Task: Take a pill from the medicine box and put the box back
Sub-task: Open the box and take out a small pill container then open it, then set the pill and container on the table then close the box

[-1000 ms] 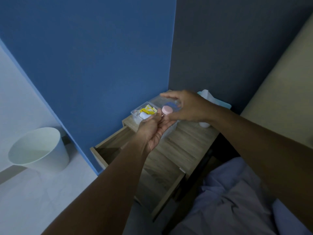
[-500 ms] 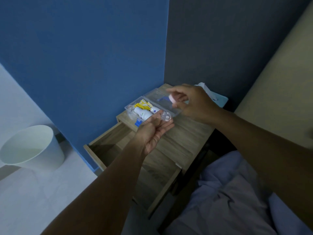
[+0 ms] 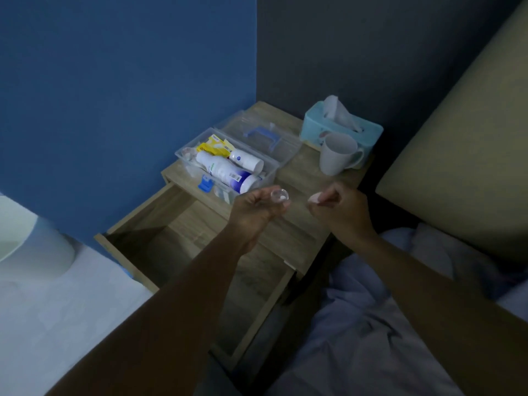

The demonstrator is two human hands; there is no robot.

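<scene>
The medicine box (image 3: 268,167) is a rectangular container of clear, thin-walled plastic with rounded corners. It stands open at the rear left of the desk (image 3: 305,178), a bedside unit faced in pale wood-grain laminate. The clear lid (image 3: 258,132) is folded back behind the box and carries a blue handle (image 3: 261,135) on its surface. Inside lie two smooth white cylindrical bottles (image 3: 225,170), one with a dark blue end, and a crinkled yellow packet (image 3: 214,144). A blue latch (image 3: 206,184) sits on the front wall.

The left hand (image 3: 254,210) is held over the desk just in front of the box. Its grip is closed on a small, round, transparent vial (image 3: 278,195), mouth up, with a small pale object at the bottom; whether this is a pill cannot be told.

The right hand (image 3: 340,207) is held beside it, apart from the left. Its grip is pinched on a small pale pink cap (image 3: 314,199); the cap is blurred.

The drawer (image 3: 200,252) below the desktop is pulled out, of the same laminate, its interior in shadow.

At the rear right stands a smooth white mug (image 3: 338,155), touching a light blue tissue box (image 3: 343,130) with a soft white tissue protruding. Wrinkled pale fabric bedding (image 3: 371,324) lies at lower right
</scene>
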